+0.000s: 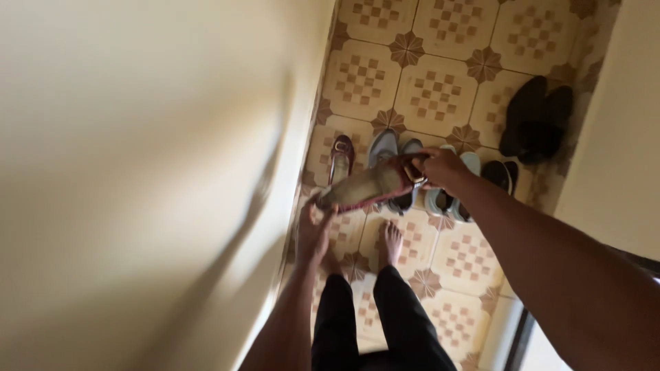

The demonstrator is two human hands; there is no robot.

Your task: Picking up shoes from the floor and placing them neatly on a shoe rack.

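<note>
My left grip is curled around the heel end of a maroon flat shoe; my right grip pinches its buckled toe — the shoe hangs level above the patterned tile floor, over pale blue sneakers.

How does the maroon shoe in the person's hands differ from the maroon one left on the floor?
The held shoe is lifted off the tiles, lying sideways between the left hand and right hand, its pale sole showing. The floor shoe stands flat on the tiled floor beside the wall, its opening facing up. Both are maroon flats and look like a pair.
</note>
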